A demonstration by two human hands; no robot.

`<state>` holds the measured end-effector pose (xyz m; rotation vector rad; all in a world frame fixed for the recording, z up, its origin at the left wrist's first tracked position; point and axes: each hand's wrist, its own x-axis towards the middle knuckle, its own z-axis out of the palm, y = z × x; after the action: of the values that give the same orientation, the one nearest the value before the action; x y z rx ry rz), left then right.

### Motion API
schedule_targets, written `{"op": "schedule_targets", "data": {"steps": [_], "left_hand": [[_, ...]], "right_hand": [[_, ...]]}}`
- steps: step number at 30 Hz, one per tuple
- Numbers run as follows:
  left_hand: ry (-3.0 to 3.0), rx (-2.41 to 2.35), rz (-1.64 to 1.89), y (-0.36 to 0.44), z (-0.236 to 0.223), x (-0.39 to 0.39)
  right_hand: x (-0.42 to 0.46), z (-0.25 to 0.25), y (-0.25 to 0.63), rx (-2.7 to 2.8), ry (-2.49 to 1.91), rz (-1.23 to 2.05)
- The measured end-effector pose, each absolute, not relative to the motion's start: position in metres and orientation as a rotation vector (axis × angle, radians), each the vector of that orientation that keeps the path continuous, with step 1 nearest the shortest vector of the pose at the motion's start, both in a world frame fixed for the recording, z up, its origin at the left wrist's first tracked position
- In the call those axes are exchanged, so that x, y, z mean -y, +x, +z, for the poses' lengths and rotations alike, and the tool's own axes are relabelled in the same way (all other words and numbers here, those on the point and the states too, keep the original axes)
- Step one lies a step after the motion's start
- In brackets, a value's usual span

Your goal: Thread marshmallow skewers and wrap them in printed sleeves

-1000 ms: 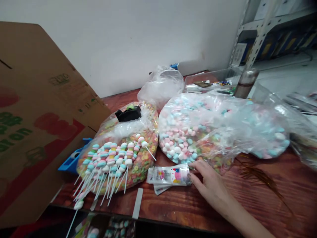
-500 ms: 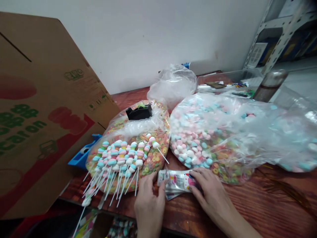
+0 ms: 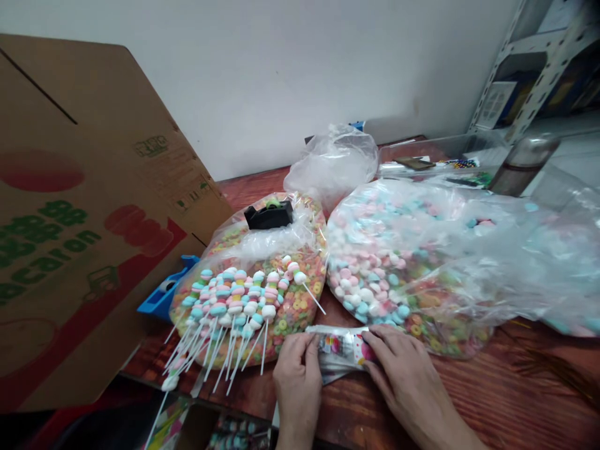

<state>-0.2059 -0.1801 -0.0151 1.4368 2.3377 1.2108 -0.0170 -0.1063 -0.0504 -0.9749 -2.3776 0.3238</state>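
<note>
While the left hand (image 3: 297, 381) and the right hand (image 3: 403, 369) grasp it from either end, fingers curled over the top, a narrow wad of glossy plastic sleeves (image 3: 340, 345) lies near the front edge of the reddish-brown wooden bench (image 3: 525, 381). The sleeves are clear and crinkled, printed in pink, red and white, with a loose silvery layer showing below the middle. Just behind the wad, a clear bag of cereal rings (image 3: 290, 281) bulges in a round, lumpy mound of green, orange and yellow. Pastel marshmallow skewers (image 3: 229, 306) lie across it in a dense fan, their stacked pink, white and blue pieces threaded on thin white sticks that point toward the bench's front edge. A black tape dispenser (image 3: 269, 215) sits on top of that bag. To the right, a larger, looser clear bag of marshmallows (image 3: 370, 262) spreads in soft wrinkled folds, with colored cereal rings gathered along its lower side. A bunched clear bag (image 3: 332, 165) stands near the back edge, and a brown cardboard sheet (image 3: 94, 206) leans in at the left beside a blue plastic holder (image 3: 164, 297).
</note>
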Motion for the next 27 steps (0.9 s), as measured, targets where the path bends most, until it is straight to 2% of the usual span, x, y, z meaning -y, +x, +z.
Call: {"op": "schedule_targets", "data": {"steps": [6,8,10,14,20,22,27], "left_hand": [[0.996,-2.571,1.334,-0.23,-0.002,0.191],[0.787,-2.484,1.471,-0.235,0.008,0.193],[0.623,-2.2,1.683,-0.232,0.019,0.191],[0.37,-1.689,1.902,-0.208,0.031,0.177],[0.174,-1.35,1.825,-0.174,0.031,0.159],[0.15,-1.279,1.796,-0.161,0.027,0.161],[0.066,-0.899,1.605,-0.11,0.005,0.178]], "right_hand": [[0.107,-0.042,-0.019,2.352,-1.041,0.418],[0.108,-0.04,-0.018,2.319,-1.037,0.494],[0.109,-0.036,-0.017,2.246,-1.01,0.614],[0.111,-0.02,-0.016,1.948,-1.014,1.165],[0.107,0.001,-0.011,1.209,-0.896,1.892],[0.107,0.0,-0.001,1.136,-0.886,1.953],[0.115,-0.008,0.03,1.108,-1.049,1.811]]}}
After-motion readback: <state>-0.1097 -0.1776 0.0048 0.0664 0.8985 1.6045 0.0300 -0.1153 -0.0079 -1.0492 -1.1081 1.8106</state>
